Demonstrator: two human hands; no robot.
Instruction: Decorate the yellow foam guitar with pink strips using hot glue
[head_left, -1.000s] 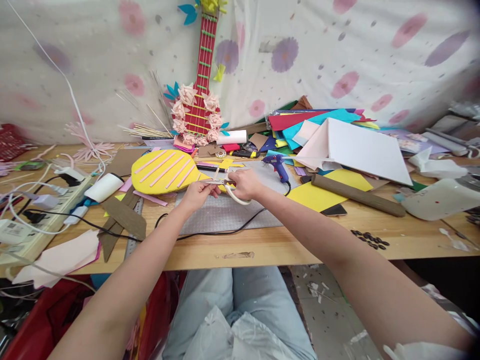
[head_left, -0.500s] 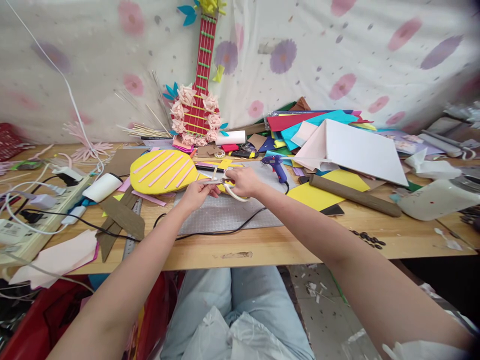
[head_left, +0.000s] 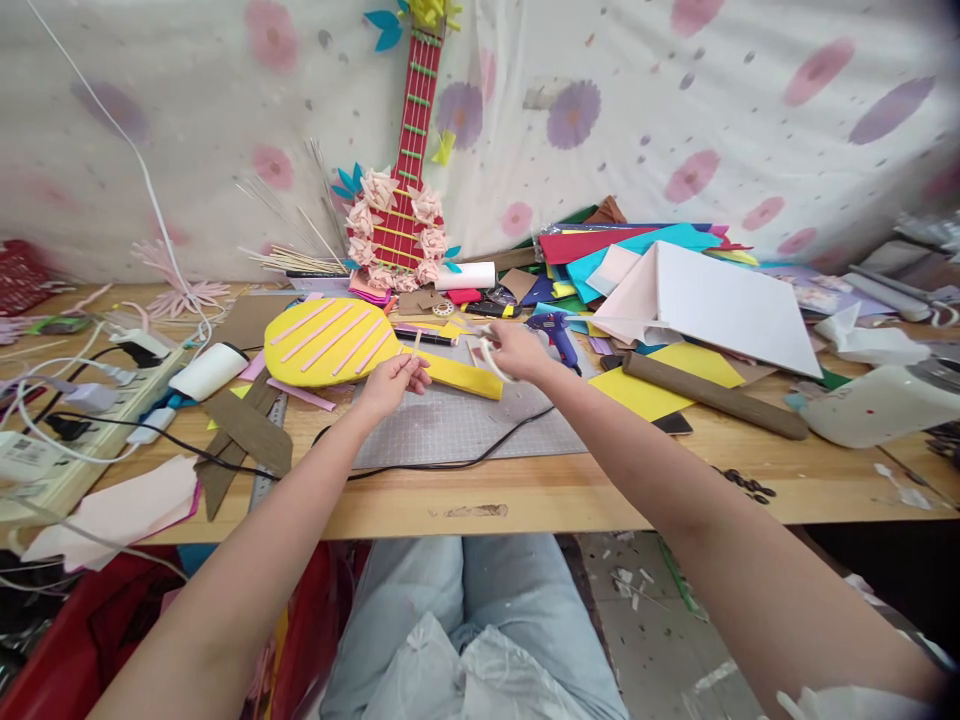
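Note:
My left hand [head_left: 394,386] is closed in a pinch on a small pale strip [head_left: 417,343] that sticks up from the fingertips. My right hand [head_left: 519,352] grips scissors [head_left: 490,358] by their white handle, their blades pointing left toward the back of the mat. Behind and beside my left hand lies a yellow racket-shaped piece [head_left: 300,372] with slanting pink strips across its rounded part. Its yellow handle [head_left: 472,378] runs right, beneath both hands, over a grey cutting mat [head_left: 420,440]. Just right of my right hand rests a blue glue gun [head_left: 553,332].
A red paper guitar [head_left: 405,215] with pink flowers leans on the patterned curtain. Coloured sheets [head_left: 637,250] and a white board [head_left: 731,305] pile up at the back right. A brown roll [head_left: 712,395], power strip [head_left: 90,425] and black cable [head_left: 450,464] lie around.
My right hand has drawn the scissors away to the right from my left hand. The yellow handle now shows between them. My left hand still pinches the strip.

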